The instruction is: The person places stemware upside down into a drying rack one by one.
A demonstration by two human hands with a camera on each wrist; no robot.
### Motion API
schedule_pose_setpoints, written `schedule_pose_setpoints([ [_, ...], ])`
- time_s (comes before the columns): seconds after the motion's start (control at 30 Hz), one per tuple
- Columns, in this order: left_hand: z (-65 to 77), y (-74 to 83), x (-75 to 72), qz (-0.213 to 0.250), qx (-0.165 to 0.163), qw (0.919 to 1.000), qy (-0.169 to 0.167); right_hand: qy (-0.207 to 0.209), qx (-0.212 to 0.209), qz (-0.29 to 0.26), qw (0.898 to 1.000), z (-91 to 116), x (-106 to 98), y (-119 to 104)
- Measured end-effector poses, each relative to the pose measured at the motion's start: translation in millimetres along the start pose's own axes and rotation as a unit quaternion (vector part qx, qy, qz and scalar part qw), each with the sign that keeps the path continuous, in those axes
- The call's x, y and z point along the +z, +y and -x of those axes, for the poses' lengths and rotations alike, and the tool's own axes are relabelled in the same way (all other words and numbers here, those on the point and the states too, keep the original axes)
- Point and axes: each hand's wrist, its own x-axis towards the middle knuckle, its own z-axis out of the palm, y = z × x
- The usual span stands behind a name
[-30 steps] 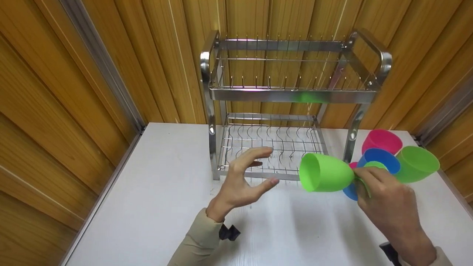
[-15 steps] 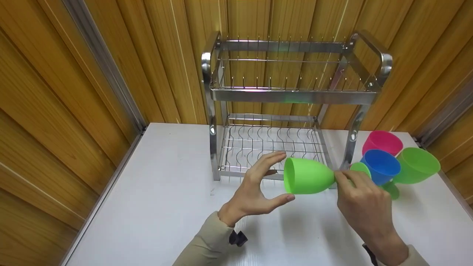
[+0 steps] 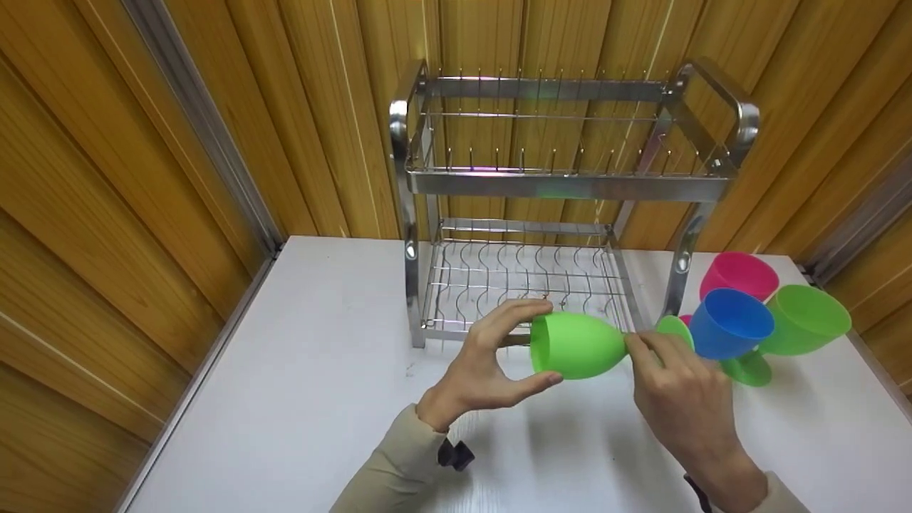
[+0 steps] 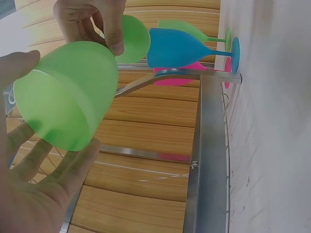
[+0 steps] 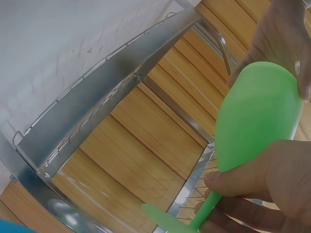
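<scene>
A bright green plastic goblet (image 3: pixel 578 345) lies sideways in the air before the rack, its mouth toward the left. My right hand (image 3: pixel 684 399) pinches its stem between thumb and fingers; the foot sticks out past them in the right wrist view. Around the rim sits my left hand (image 3: pixel 491 363), thumb on one side and fingers on the other. The left wrist view shows those fingertips (image 4: pixel 92 145) right at the bowl's edge. Behind the right hand stand a blue goblet (image 3: pixel 732 324), another green goblet (image 3: pixel 809 320) and a pink goblet (image 3: pixel 739 276), all upright on the white table.
A two-tier metal dish rack (image 3: pixel 570 187) stands at the back of the white table (image 3: pixel 320 342), with upright pins above and wavy wires on the lower shelf (image 3: pixel 527 274). Wood-panelled walls (image 3: pixel 342 142) enclose the back and sides.
The right hand has carried the green goblet leftward from beside the other goblets. The left hand has moved slightly right, and its fingers now meet the goblet's rim.
</scene>
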Motion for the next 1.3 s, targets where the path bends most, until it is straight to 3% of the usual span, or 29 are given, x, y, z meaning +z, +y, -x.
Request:
schedule_pose_setpoints([
  [0.3,-0.8,-2.2,-9.2,0.013,-0.010,0.9996,0.022,0.043,0.018,-0.058,0.997,2,-3,-7],
  [0.53,-1.4,-1.8,-20.6,0.053,-0.048,0.9958,0.057,0.089,0.035,-0.126,0.987,4,-2,-14],
  [0.63,-1.8,-0.6,-23.8,0.076,-0.063,0.9928,0.068,0.099,0.065,-0.194,0.974,3,3,-14],
  [0.77,-1.4,1.0,-27.4,0.095,-0.076,0.9883,0.092,0.102,0.114,-0.293,0.944,1,12,-15],
  [0.87,-1.5,1.6,-29.7,0.102,-0.083,0.9855,0.107,0.096,0.154,-0.382,0.906,-1,18,-19],
  [0.93,-1.8,2.0,-30.7,0.106,-0.088,0.9839,0.114,0.091,0.189,-0.447,0.869,-2,21,-24],
  [1.13,-1.3,2.8,-30.0,0.140,-0.105,0.9757,0.132,0.093,0.295,-0.627,0.715,-5,36,-47],
  [1.3,-0.8,4.1,-23.6,0.166,-0.115,0.9708,0.130,0.124,0.365,-0.710,0.589,-11,40,-53],
])
